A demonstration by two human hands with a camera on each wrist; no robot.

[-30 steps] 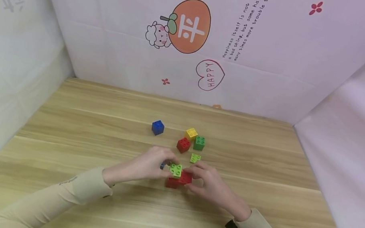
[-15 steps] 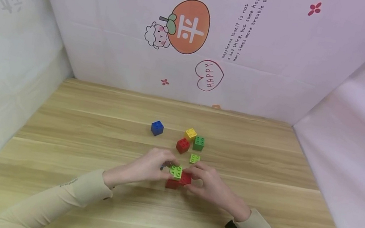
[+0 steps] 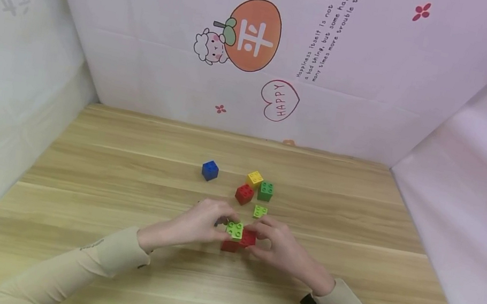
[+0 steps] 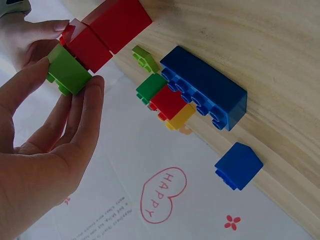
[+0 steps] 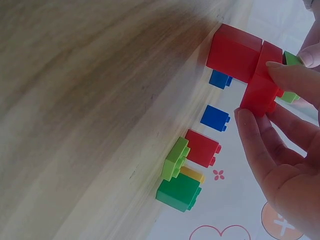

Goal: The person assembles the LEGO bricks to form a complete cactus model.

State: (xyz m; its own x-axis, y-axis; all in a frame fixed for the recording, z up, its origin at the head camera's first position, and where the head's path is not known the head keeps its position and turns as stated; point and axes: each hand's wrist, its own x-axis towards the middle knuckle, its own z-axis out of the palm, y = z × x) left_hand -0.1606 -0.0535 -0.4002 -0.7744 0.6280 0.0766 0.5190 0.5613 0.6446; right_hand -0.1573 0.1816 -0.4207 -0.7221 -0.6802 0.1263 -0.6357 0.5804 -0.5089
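Note:
In the head view, my left hand [image 3: 202,222] pinches a light green brick [image 3: 234,231] between thumb and fingers. That brick sits on the left part of a thinner red brick [image 3: 248,238]. My right hand [image 3: 280,248] grips the thinner red brick's right end by its sides. Below it stands a taller red brick [image 3: 229,246], with the thinner one jutting out past it to the right. The right wrist view shows the taller red brick [image 5: 235,52] under the thinner red brick [image 5: 259,95]. The light green brick [image 5: 290,60] is partly covered by fingers there.
Beyond the hands lie a red brick [image 3: 244,194], a yellow brick [image 3: 255,179], a green brick [image 3: 266,191], a flat light green brick [image 3: 260,212] and a blue brick [image 3: 210,170]. A long blue brick [image 4: 205,87] is mostly hidden behind my left hand in the head view.
My left hand and the light green brick sit very slightly lower in the head view than a second ago. The right hand and the loose bricks have stayed put.

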